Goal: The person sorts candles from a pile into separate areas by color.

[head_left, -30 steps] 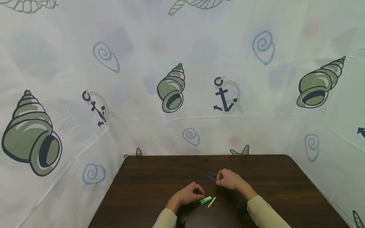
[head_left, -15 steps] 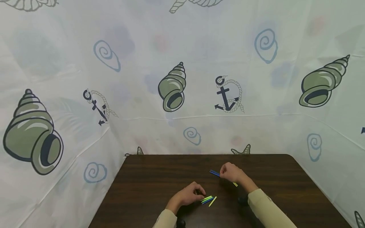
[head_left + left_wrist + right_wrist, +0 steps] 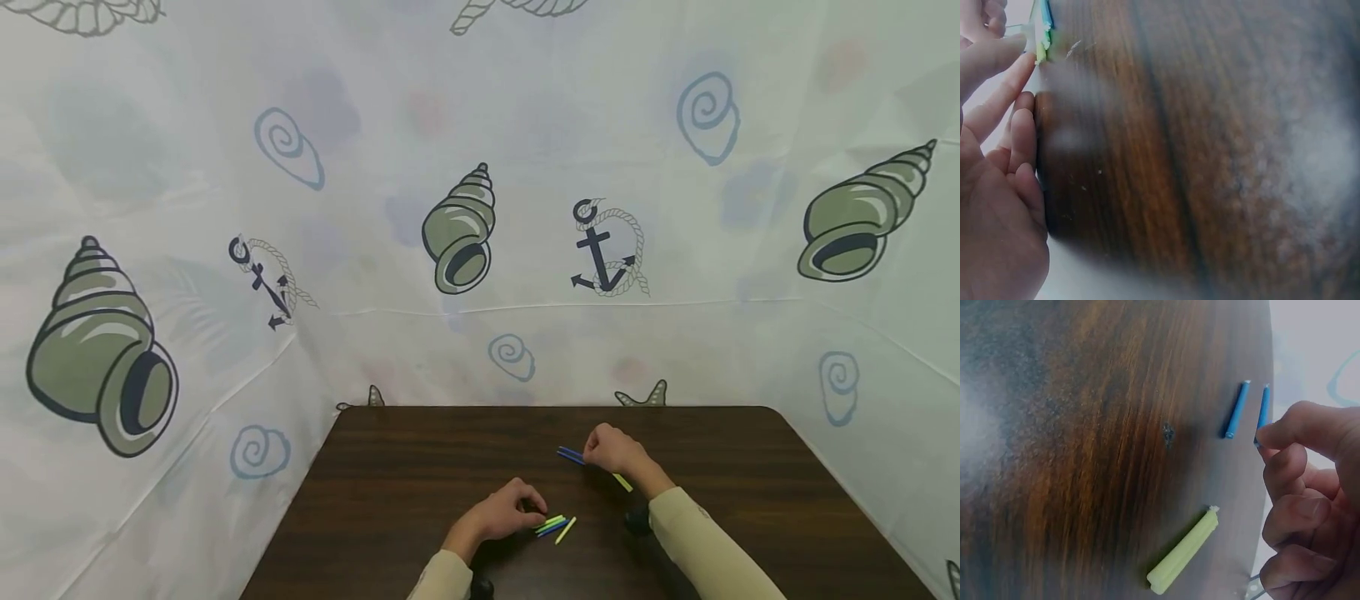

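Note:
My right hand (image 3: 617,450) is over the back right of the table, its thumb and index finger pinching the near end of a slim blue birthday candle (image 3: 1264,409). A second blue candle (image 3: 1237,411) lies almost parallel, a small gap away. Behind the hand, partly under the wrist in the head view, is a thicker yellow candle (image 3: 1183,551) with a white wick. My left hand (image 3: 502,510) rests on the table with loosely bent fingers; its fingertips are at the ends of a small pile of yellow-green and blue candles (image 3: 553,527). One yellow candle (image 3: 566,531) lies slanted beside that pile.
The dark wooden table (image 3: 420,450) has its back edge against a pale curtain (image 3: 525,250) printed with shells and anchors. Light sleeves and dark wrist devices (image 3: 637,521) follow both hands.
My right hand has moved slightly back and right, bringing the yellow candle behind it into view. The blue candles closed together, then parted a little. My left hand stays by its pile.

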Tool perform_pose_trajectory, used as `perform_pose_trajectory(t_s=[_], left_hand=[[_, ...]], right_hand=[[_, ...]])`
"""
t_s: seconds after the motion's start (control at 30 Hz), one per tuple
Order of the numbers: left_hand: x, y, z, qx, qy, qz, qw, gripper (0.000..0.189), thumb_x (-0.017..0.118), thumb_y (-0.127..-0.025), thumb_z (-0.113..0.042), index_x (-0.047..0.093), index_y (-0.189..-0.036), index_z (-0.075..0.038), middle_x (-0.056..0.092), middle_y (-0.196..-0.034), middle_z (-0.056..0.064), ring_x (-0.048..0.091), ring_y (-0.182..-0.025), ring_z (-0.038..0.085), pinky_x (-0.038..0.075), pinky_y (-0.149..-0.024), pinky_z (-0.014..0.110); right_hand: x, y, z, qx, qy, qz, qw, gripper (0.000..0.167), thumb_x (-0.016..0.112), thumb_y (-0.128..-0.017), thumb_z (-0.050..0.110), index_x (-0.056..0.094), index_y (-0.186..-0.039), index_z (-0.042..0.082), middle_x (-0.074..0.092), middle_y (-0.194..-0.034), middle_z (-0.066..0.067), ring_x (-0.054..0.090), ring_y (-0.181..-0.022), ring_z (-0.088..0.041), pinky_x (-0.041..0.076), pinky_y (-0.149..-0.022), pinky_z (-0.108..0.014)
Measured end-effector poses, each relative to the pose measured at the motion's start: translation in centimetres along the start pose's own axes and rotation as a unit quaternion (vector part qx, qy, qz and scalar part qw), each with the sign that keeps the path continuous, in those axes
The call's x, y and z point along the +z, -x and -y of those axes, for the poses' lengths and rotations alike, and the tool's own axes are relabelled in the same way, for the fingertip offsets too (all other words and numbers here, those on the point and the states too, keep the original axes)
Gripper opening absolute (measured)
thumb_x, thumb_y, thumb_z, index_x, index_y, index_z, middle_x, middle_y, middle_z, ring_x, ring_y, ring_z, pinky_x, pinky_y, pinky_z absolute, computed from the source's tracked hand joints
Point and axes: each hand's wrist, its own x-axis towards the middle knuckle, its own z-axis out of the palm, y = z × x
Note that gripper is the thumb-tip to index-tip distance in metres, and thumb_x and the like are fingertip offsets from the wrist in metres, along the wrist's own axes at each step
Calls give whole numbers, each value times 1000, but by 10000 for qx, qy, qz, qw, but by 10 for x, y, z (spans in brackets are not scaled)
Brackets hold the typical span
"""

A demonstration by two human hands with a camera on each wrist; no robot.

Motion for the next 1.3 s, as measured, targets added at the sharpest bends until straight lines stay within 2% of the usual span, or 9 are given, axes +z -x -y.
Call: perform_pose_trajectory(t_s=[0.23, 0.4, 0.57, 0.63, 0.77, 0.9, 1.07, 1.17, 1.3], left_hand=[[3, -3, -4, -148, 31, -155, 9998, 10, 76, -100, -26, 79, -108, -19, 57, -113, -6, 51, -94, 11, 45, -87, 37], [0, -1, -11, -77, -86, 219, 9997, 18, 72, -104, -28, 77, -115, -15, 55, -117, -2, 51, -96, 11, 47, -89, 37], [-4, -3, -8, -9, -45, 681, 9977, 24, 67, -108, -34, 75, -121, -16, 50, -121, -1, 50, -102, 13, 49, -93, 37], [-5, -6, -2, 61, 5, 709, 9975, 26, 67, -107, -38, 75, -121, -18, 50, -120, -1, 50, -103, 14, 48, -92, 38], [-4, -19, 23, 340, -59, 708, 9969, 31, 63, -108, -47, 77, -121, -23, 53, -126, -4, 49, -111, 10, 48, -95, 37], [0, -39, 56, 674, 0, 701, 9953, 37, 58, -109, -52, 78, -122, -25, 59, -134, -7, 53, -123, 8, 50, -101, 37], [9, -55, 85, 515, 228, 734, 9957, 38, 56, -106, -63, 78, -119, -35, 58, -133, -13, 51, -124, 5, 49, -101, 37], [10, -52, 84, 275, 232, 691, 9970, 39, 56, -103, -69, 77, -116, -39, 55, -128, -16, 48, -117, 3, 47, -98, 37], [3, -33, 56, 153, 53, 584, 9982, 36, 57, -106, -62, 77, -118, -34, 54, -125, -13, 47, -113, 4, 46, -96, 36]], right_hand=[[3, -5, -3, 280, 120, -41, 9995, 8, 74, -96, 19, 77, -90, 14, 69, -86, 0, 60, -76, -21, 46, -71, -44], [7, -6, -8, 405, 121, -77, 9991, 9, 74, -96, 19, 76, -89, 14, 69, -85, 0, 61, -77, -22, 46, -72, -45], [9, -7, -10, 437, 56, -100, 9990, 8, 73, -95, 16, 77, -88, 14, 69, -85, -1, 61, -76, -22, 46, -74, -47], [9, -7, -9, 445, 23, -117, 9989, 9, 73, -96, 15, 78, -88, 14, 70, -86, -1, 60, -77, -22, 47, -76, -49], [8, -8, -6, 451, -31, -182, 9988, 9, 73, -96, 15, 79, -91, 13, 70, -87, -2, 61, -78, -23, 48, -78, -51], [8, -7, -4, 436, -87, -242, 9987, 9, 72, -97, 14, 80, -94, 11, 71, -88, -3, 61, -79, -23, 48, -76, -50], [10, -5, -3, 446, -119, -287, 9985, 11, 71, -99, 15, 80, -98, 9, 72, -92, -4, 62, -80, -23, 50, -74, -47], [12, -5, -3, 450, -135, -341, 9983, 12, 70, -99, 15, 81, -100, 9, 73, -94, -5, 62, -80, -23, 51, -74, -47], [14, -4, -1, 428, -170, -470, 9978, 12, 69, -100, 17, 79, -98, 12, 71, -91, -2, 60, -77, -22, 48, -70, -44]])
